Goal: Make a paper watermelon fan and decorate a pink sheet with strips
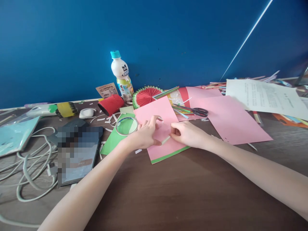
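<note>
My left hand point(145, 133) rests on a pink paper sheet point(158, 112), fingers curled and pressing down, with a tiny white scrap at the fingertips. My right hand point(186, 133) pinches a thin white strip point(165, 140) against the same sheet. A green sheet edge point(168, 155) shows under the pink one. A roll of clear tape point(126, 125) lies just left of my left hand on another green paper point(113, 142).
Black scissors point(197, 111), a larger pink sheet point(231, 118), a red folded fan point(145, 95), a drink bottle point(122, 77), a red cup on its side point(111, 104), a phone point(77, 154), white cables point(31, 166), printed paper point(264, 96), white scraps scattered.
</note>
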`<state>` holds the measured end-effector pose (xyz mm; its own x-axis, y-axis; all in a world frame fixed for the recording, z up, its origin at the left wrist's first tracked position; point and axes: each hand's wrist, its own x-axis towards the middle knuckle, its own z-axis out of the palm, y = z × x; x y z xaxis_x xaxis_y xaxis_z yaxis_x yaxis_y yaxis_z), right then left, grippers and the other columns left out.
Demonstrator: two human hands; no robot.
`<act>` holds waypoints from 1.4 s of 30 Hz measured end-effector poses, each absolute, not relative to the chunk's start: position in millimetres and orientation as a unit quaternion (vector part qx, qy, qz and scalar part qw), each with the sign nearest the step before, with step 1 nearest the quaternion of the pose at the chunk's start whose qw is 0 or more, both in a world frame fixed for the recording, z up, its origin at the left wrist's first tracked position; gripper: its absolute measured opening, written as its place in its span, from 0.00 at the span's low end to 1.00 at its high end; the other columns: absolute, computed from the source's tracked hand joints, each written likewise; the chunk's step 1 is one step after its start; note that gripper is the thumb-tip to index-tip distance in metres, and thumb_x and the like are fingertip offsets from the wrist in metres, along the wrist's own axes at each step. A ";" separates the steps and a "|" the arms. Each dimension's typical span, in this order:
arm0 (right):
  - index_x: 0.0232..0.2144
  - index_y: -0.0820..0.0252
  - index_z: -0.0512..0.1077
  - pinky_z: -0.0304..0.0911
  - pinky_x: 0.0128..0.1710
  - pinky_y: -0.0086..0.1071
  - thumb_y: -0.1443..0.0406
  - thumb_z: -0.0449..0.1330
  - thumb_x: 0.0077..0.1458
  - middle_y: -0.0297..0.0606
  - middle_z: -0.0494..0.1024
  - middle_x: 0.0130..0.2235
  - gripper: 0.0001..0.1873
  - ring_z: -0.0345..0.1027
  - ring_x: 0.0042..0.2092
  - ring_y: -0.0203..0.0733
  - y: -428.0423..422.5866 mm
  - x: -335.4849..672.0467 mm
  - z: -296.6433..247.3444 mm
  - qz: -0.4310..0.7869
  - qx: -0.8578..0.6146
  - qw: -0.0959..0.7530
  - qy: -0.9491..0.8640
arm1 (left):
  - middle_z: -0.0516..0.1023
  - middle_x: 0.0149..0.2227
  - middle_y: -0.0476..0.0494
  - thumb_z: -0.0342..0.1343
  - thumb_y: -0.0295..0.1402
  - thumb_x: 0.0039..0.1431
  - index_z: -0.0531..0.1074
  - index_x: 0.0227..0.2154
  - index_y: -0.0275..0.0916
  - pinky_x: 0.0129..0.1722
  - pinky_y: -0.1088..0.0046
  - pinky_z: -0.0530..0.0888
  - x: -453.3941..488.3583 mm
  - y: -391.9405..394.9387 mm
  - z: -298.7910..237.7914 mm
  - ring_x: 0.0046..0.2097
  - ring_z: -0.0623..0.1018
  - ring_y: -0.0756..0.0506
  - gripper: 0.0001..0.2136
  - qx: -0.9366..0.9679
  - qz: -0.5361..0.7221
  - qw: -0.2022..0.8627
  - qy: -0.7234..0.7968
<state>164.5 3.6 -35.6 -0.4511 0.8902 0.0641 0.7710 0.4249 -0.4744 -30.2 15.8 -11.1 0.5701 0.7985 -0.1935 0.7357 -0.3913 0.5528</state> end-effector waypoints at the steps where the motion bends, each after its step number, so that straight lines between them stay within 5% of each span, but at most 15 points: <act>1: 0.21 0.59 0.58 0.49 0.25 0.27 0.68 0.52 0.48 0.31 0.68 0.23 0.07 0.58 0.26 0.32 3.1 164.0 -35.0 0.189 -0.505 0.150 -0.829 | 0.65 0.46 0.41 0.59 0.32 0.44 0.50 0.49 0.45 0.52 0.53 0.60 -29.9 15.6 -10.8 0.53 0.63 0.39 0.30 0.832 0.051 0.303 0.462; 27: 0.21 0.57 0.60 0.45 0.22 0.29 0.47 0.56 0.44 0.31 0.68 0.23 0.21 0.59 0.25 0.36 10.6 167.7 -29.6 0.170 -0.593 0.084 -0.783 | 0.65 0.45 0.42 0.59 0.32 0.43 0.50 0.49 0.46 0.52 0.54 0.59 -29.1 14.0 -8.6 0.53 0.63 0.39 0.31 0.830 0.048 0.291 0.474; 42: 0.22 0.56 0.62 0.44 0.22 0.28 0.51 0.59 0.43 0.30 0.68 0.23 0.16 0.59 0.24 0.35 20.7 182.6 -22.5 0.173 -0.595 0.046 -0.784 | 0.67 0.47 0.40 0.57 0.33 0.44 0.47 0.51 0.45 0.46 0.62 0.67 -38.9 19.8 8.4 0.49 0.69 0.42 0.32 0.804 0.063 0.385 0.448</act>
<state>182.6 20.7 -22.5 -0.2885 0.9482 -0.1333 0.9162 0.2330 -0.3260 -38.9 19.8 8.4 0.5903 0.7695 -0.2440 0.6721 -0.3010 0.6765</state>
